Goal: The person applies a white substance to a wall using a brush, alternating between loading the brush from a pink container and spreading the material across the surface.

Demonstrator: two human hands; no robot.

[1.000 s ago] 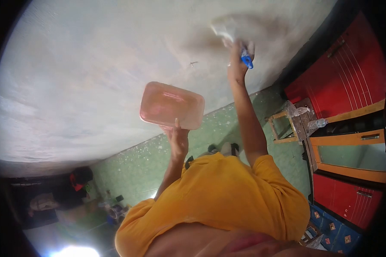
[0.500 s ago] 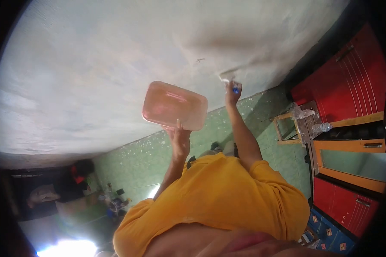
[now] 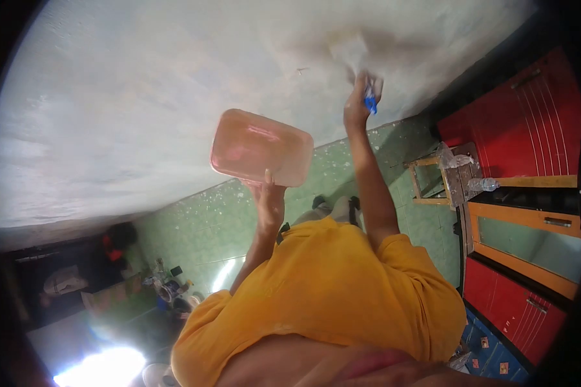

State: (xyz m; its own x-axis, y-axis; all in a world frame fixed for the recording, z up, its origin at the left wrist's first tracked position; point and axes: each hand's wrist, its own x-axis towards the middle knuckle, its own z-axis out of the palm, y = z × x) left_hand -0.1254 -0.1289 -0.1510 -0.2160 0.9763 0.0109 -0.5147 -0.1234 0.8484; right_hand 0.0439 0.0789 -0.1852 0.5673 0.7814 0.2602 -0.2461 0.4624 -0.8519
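Observation:
My left hand [image 3: 268,197] grips the near edge of a pinkish plastic tub [image 3: 261,147], its thumb over the rim. The tub is beside the pale, blotchy wall [image 3: 142,97]. Farther right, my right hand [image 3: 363,102] is closed around the blue handle of a paintbrush [image 3: 370,102]. The brush's pale head is blurred by motion and lies against or close to the wall. A dark smear of shadow shows around it.
Right of me stands a wooden stool [image 3: 429,180] with a plastic bottle [image 3: 483,184] at its side, near a red cabinet [image 3: 516,129]. Green floor tiles [image 3: 239,219] carry white spots. Several small items lie at lower left.
My right hand has moved up along the wall with the brush, its arm reaching farther out. The tub in my left hand has shifted slightly upward in view.

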